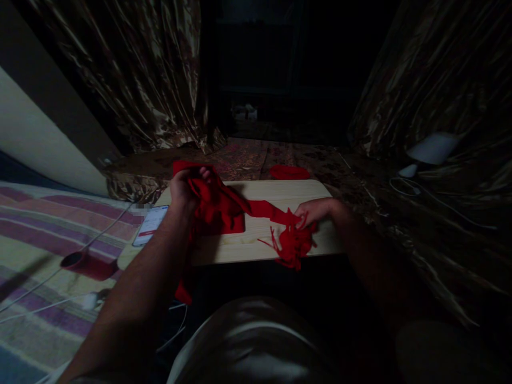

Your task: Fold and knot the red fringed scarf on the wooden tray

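A red scarf [218, 205] with a fringe lies bunched and partly stretched over a pale wooden table [234, 250]. My left hand [188, 189] is at the table's far left, palm turned up, with its fingers curled round a gathered part of the scarf. Over the right side of the table, my right hand [316, 210] pinches the scarf close to its fringed end [294, 245], where loose strands hang in a tangle. Between the two hands runs a narrow strip of the red cloth. Some of it drops past the near edge at left.
A lit phone [150, 225] lies by my left forearm. Left of it, a striped bedspread [36, 234] carries a red holder [88, 265] and white cables. Another red piece [290, 172] sits beyond the table's far edge. At right stands a small lamp [434, 148]; dark curtains hang behind.
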A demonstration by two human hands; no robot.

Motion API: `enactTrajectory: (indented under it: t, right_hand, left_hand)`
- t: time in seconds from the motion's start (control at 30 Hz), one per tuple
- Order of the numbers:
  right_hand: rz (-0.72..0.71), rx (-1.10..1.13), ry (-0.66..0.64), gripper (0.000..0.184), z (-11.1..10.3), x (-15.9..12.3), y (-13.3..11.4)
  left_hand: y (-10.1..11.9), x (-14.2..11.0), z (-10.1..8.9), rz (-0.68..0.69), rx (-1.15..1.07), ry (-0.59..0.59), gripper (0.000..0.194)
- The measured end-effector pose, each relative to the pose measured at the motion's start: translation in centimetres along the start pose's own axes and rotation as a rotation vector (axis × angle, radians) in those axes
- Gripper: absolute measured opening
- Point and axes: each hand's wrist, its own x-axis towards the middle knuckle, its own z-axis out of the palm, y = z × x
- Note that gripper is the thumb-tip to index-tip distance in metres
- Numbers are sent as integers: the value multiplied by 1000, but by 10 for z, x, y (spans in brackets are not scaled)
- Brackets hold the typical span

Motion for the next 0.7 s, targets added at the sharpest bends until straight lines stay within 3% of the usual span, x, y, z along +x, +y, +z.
enactTrajectory:
  t: [0.07, 0.1, 0.17, 0.23, 0.3, 0.37, 0.43, 0.53, 0.63, 0.7]
  right_hand:
    - [-141, -12, -27, 49, 0, 14, -15]
    - [-239, -5, 50, 50, 1, 20, -24]
    - [-459, 57, 330, 58, 7, 31, -44]
    - [-701, 104, 473, 84, 16, 39, -67]
    - [-882, 90, 516, 96, 26, 48, -90]
    - [-961, 90, 459, 86, 33, 55, -106]
    - [-922, 158, 416, 57, 34, 61, -113]
    - [-742, 449, 495, 21, 23, 61, -106]
    - [-562, 785, 531, 13, -2, 50, -84]
    - [-417, 879, 554, 15, -23, 38, -69]
  left_hand:
    - [-2, -12, 9, -111, 33, -171, 23]
    - [-2, -19, 14, -177, 93, -273, 24]
    - [-3, -31, 26, -266, 253, -477, 21]
    - [-3, -42, 39, -321, 449, -707, 15]
    - [-2, -51, 52, -372, 651, -924, 16]
    - [1, -58, 62, -389, 795, -1031, 19]
    - [5, -61, 67, -341, 849, -1008, 20]
    - [10, -57, 60, -271, 820, -929, 22]
    - [13, -46, 41, -296, 825, -941, 25]
    - [11, -37, 28, -304, 841, -933, 22]
